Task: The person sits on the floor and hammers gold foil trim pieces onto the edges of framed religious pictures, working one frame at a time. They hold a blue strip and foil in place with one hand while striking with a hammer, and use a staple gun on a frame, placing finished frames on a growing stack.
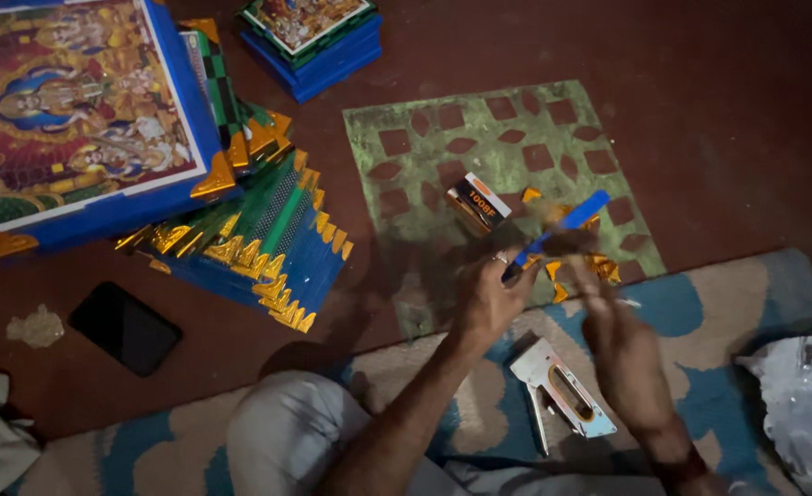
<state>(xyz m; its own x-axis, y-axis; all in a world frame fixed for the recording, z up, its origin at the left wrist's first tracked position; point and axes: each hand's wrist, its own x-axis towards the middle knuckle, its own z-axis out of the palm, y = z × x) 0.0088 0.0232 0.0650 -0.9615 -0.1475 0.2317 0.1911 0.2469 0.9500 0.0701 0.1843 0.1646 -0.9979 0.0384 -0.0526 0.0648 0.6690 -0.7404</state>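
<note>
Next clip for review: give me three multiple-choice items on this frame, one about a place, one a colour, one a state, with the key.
1. Where does the staple gun lie?
A. On the patterned rug
B. On the frame stack
C. On the phone

2. What colour is the strip in the hands?
A. Red
B. Blue
C. White

3. What state is the phone in?
A. Screen lit
B. Held in a hand
C. Dark, lying flat

Key: A, it rests on the rug between the forearms; B, the strip between the left hand and right hand is blue; C, its screen is black on the floor.
</note>
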